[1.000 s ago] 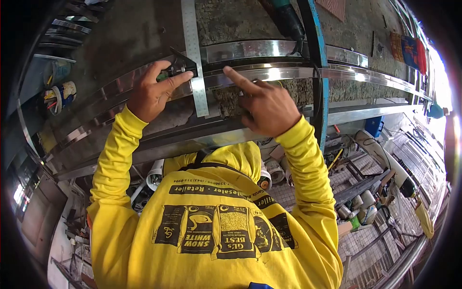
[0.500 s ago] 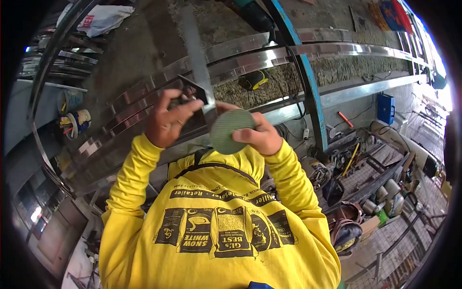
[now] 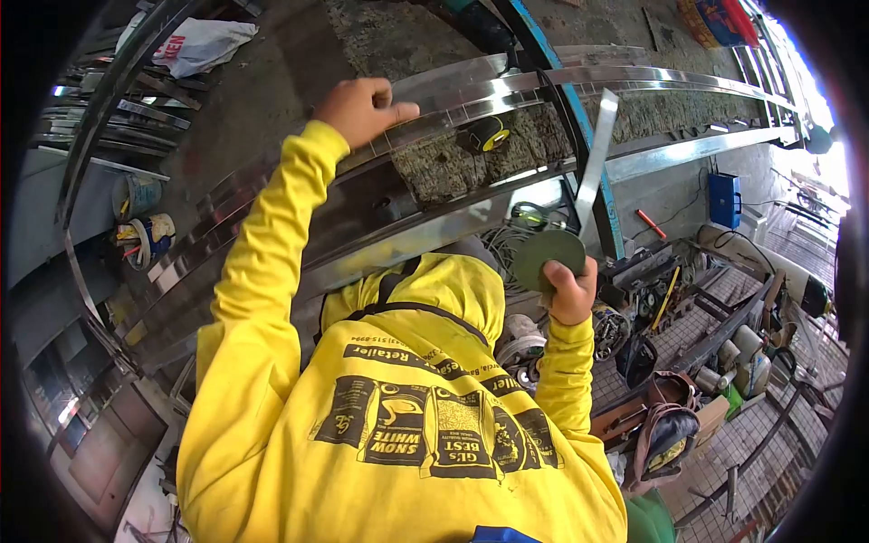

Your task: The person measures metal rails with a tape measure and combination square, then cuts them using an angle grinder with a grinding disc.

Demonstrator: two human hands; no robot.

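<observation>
Grasps the green disc point(image 3: 539, 249) in the right hand point(image 3: 575, 294), with the thumb laid over the near face — presumably to clamp it against fingers hidden behind and prevent slipping. Seems to carry the metal rule point(image 3: 597, 163) in the same grip, slanting upward from behind the disc, perhaps to free the other hand; cannot tell exactly how, with the lower end hidden. Holds the disc on the near side of the long metal bars point(image 3: 501, 88) and near the blue-edged bar point(image 3: 610, 210), likely to avoid covering the worked stretch. Curls the fingers of the left hand point(image 3: 353, 109) and sticks out the thumb, grasping nothing visible, at the metal bars — cannot tell whether touching, perhaps for steadying. Farther out, past that thumb, has the tape measure point(image 3: 493, 136) resting by the rough board point(image 3: 444, 172), close to the bars, probably for easy reach.
</observation>
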